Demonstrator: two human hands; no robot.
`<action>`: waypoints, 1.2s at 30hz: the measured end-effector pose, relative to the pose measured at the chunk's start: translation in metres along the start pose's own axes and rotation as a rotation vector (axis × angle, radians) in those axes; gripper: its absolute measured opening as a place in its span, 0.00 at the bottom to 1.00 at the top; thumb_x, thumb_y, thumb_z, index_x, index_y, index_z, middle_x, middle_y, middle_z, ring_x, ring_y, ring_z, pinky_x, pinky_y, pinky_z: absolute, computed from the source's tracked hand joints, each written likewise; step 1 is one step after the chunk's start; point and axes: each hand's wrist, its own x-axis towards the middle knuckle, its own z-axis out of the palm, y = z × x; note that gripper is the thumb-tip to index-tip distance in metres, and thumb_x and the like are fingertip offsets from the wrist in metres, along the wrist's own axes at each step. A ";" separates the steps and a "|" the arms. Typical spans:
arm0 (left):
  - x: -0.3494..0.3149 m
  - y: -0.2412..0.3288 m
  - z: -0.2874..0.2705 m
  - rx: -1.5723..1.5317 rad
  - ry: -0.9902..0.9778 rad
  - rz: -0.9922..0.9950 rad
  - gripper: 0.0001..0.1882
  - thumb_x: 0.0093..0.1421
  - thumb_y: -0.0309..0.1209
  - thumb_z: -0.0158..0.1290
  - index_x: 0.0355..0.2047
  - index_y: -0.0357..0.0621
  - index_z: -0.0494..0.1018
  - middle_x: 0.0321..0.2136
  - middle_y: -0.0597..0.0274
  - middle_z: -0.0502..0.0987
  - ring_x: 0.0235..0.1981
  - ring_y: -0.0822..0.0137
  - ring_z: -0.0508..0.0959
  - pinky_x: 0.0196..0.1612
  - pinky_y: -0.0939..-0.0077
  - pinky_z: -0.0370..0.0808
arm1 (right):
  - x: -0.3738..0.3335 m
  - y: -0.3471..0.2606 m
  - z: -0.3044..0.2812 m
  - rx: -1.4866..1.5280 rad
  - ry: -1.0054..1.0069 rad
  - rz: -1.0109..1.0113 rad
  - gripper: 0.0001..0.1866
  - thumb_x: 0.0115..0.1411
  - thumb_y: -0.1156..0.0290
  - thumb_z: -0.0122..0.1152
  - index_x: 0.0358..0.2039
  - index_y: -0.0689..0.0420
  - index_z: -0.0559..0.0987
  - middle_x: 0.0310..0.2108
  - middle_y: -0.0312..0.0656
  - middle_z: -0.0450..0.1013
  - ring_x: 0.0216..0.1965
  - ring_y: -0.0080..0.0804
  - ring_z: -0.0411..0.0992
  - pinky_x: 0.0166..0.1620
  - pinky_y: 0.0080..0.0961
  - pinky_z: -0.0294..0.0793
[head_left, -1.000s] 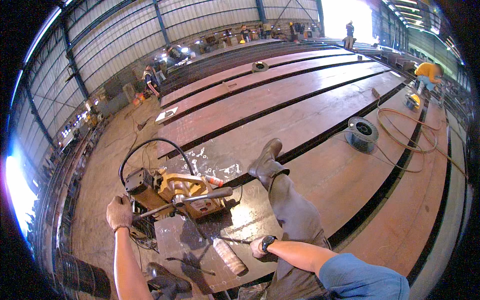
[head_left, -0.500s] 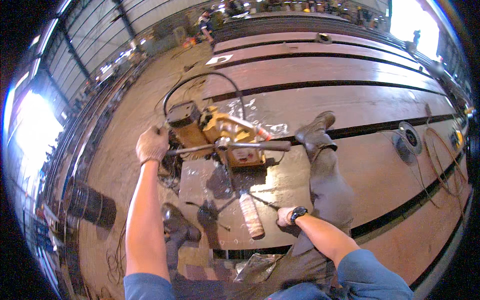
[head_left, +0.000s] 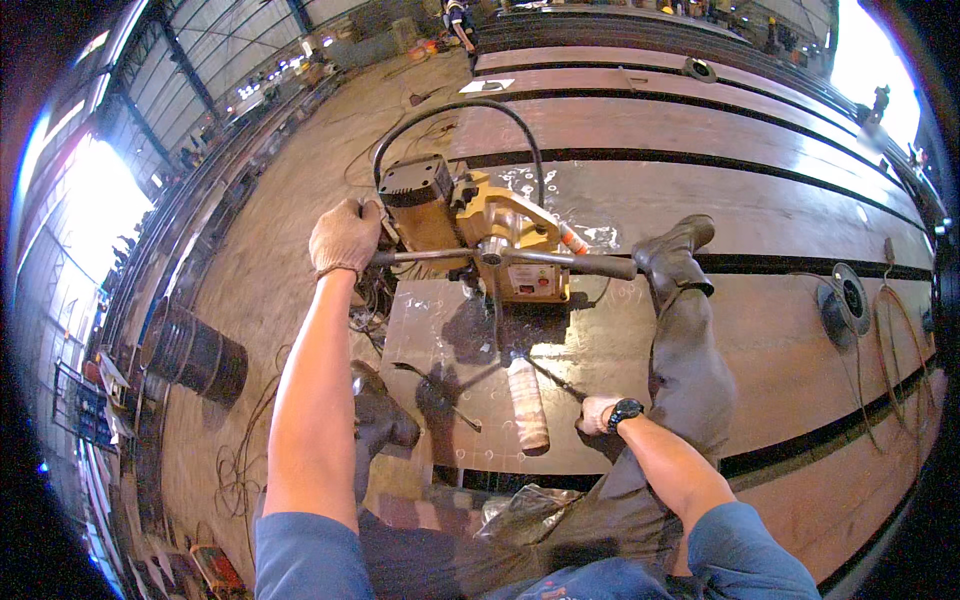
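A yellow magnetic drill (head_left: pixel 510 215) with a dark motor housing stands on a steel plate (head_left: pixel 430 320). Spoked feed handles (head_left: pixel 430 256) spread from its hub. My left hand (head_left: pixel 345 237), in a light knitted glove, is closed at the end of the left spoke. The right spoke ends in a dark grip (head_left: pixel 605 266); the lower one points toward me with a worn, pale wrapped grip (head_left: pixel 527 405). My right hand (head_left: pixel 598 414), a black watch at its wrist, is closed on a thin dark rod (head_left: pixel 555 377) slanting toward the drill's base.
My booted leg (head_left: pixel 680 265) stretches over the plates right of the drill. A black cable (head_left: pixel 460 103) arches above it. Farther right lie a dark reel (head_left: pixel 848 300) and loose hose (head_left: pixel 890 340). A dark drum (head_left: pixel 195 352) stands left. Another person (head_left: pixel 459 25) is far off.
The whole scene has shifted right and slightly up in the picture as my head turned. Both hands keep their holds, and the spokes look nearly the same.
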 end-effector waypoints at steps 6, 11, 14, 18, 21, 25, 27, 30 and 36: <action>-0.007 -0.005 -0.026 0.044 -0.094 -0.053 0.22 0.64 0.49 0.52 0.41 0.46 0.86 0.40 0.41 0.86 0.46 0.43 0.86 0.52 0.48 0.81 | -0.002 -0.022 -0.005 -0.063 -0.037 -0.004 0.27 0.59 0.50 0.57 0.45 0.61 0.87 0.47 0.57 0.83 0.50 0.54 0.82 0.53 0.49 0.80; -0.002 -0.011 -0.012 -0.012 -0.037 -0.043 0.25 0.64 0.49 0.52 0.41 0.40 0.86 0.43 0.40 0.86 0.47 0.43 0.86 0.52 0.50 0.82 | 0.027 -0.009 0.016 -0.098 -0.040 0.073 0.25 0.57 0.50 0.61 0.39 0.61 0.88 0.43 0.56 0.84 0.46 0.50 0.84 0.49 0.44 0.82; 0.002 -0.017 -0.011 -0.001 -0.055 -0.060 0.25 0.62 0.53 0.53 0.41 0.46 0.87 0.40 0.39 0.85 0.46 0.43 0.86 0.52 0.48 0.81 | 0.033 0.002 0.020 -0.097 0.004 0.043 0.27 0.56 0.49 0.64 0.42 0.61 0.88 0.44 0.56 0.84 0.47 0.54 0.84 0.50 0.46 0.82; 0.001 -0.027 -0.004 -0.030 -0.030 -0.066 0.24 0.62 0.52 0.53 0.41 0.47 0.87 0.39 0.38 0.85 0.45 0.41 0.86 0.51 0.48 0.82 | 0.020 -0.014 0.007 -0.114 -0.030 0.057 0.30 0.54 0.46 0.66 0.43 0.61 0.88 0.47 0.57 0.83 0.49 0.55 0.83 0.51 0.46 0.83; 0.001 -0.023 -0.004 -0.066 -0.022 -0.056 0.23 0.62 0.51 0.53 0.41 0.47 0.87 0.39 0.40 0.86 0.44 0.42 0.86 0.51 0.49 0.82 | 0.011 -0.014 0.002 -0.099 0.027 0.061 0.30 0.54 0.46 0.66 0.45 0.61 0.87 0.49 0.57 0.83 0.51 0.55 0.82 0.53 0.46 0.82; 0.003 -0.021 -0.003 -0.064 -0.012 -0.055 0.23 0.62 0.50 0.53 0.41 0.47 0.87 0.38 0.42 0.86 0.44 0.42 0.86 0.50 0.49 0.82 | 0.010 -0.013 0.000 -0.103 0.007 0.050 0.34 0.58 0.43 0.62 0.48 0.64 0.86 0.52 0.59 0.81 0.55 0.55 0.80 0.56 0.46 0.80; 0.003 -0.023 -0.002 -0.074 -0.007 -0.044 0.23 0.63 0.50 0.53 0.40 0.46 0.87 0.38 0.41 0.86 0.43 0.41 0.86 0.49 0.49 0.82 | 0.004 -0.017 -0.003 -0.100 0.014 0.048 0.33 0.58 0.44 0.62 0.48 0.63 0.86 0.52 0.59 0.81 0.55 0.55 0.80 0.56 0.46 0.80; 0.002 -0.027 0.000 -0.061 -0.013 -0.042 0.22 0.63 0.49 0.53 0.39 0.46 0.87 0.37 0.39 0.85 0.42 0.41 0.86 0.48 0.48 0.82 | -0.005 -0.027 -0.008 -0.106 0.011 0.059 0.33 0.58 0.44 0.61 0.48 0.63 0.86 0.51 0.59 0.82 0.54 0.56 0.81 0.56 0.46 0.80; 0.001 -0.019 -0.010 -0.051 -0.050 -0.040 0.23 0.66 0.48 0.51 0.38 0.41 0.86 0.37 0.39 0.85 0.44 0.42 0.86 0.48 0.48 0.82 | 0.008 -0.016 -0.001 -0.132 0.017 0.066 0.34 0.58 0.40 0.62 0.46 0.61 0.87 0.50 0.56 0.83 0.52 0.53 0.82 0.55 0.45 0.82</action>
